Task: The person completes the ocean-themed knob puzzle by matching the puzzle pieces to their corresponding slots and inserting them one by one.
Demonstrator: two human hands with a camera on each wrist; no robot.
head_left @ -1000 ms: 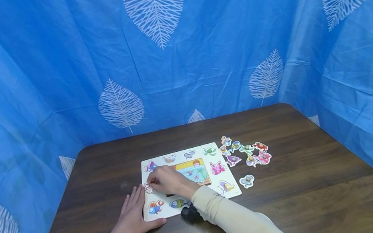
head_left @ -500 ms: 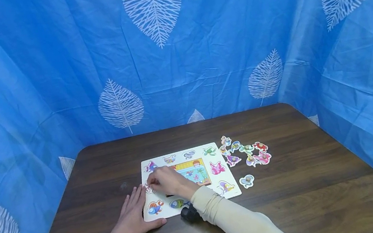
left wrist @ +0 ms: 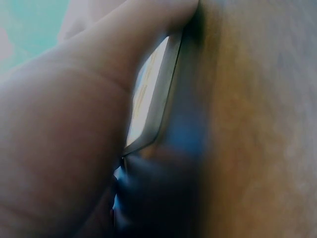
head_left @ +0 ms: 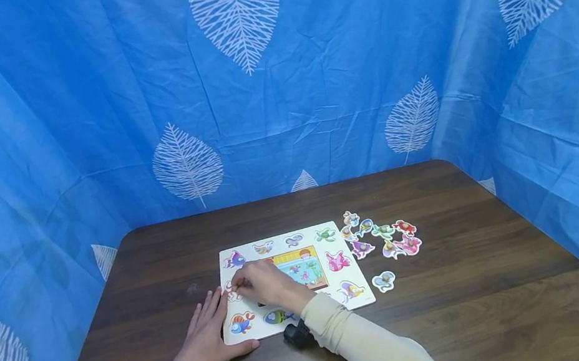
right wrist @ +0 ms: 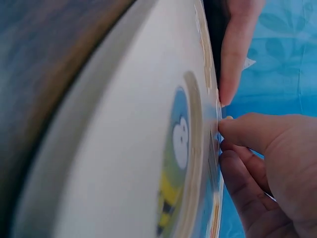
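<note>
A white wooden puzzle board (head_left: 301,327) with sea-animal shapes around a central picture lies on the table. The left hand (head_left: 208,332) rests against its left side with straight fingers, the thumb along the front edge near the corner. Over the board's left part, the right hand (head_left: 263,282) pinches a small pinkish puzzle piece (head_left: 232,292) at the left-middle shape. In the right wrist view, thumb and fingertips of the right hand (right wrist: 267,158) meet close at the board's surface, largely hiding the piece. A yellow-green fish shape (right wrist: 173,163) shows in the foreground there.
Several loose knobbed puzzle pieces (head_left: 383,231) lie clustered right of the board. A single grey-blue piece (head_left: 384,281) sits nearer the front. Blue leaf-patterned curtains (head_left: 284,143) stand behind and beside the dark wooden table (head_left: 483,289).
The right hand shifts very slightly toward the person while staying at the same shape. The left hand, board and loose pieces stay in place.
</note>
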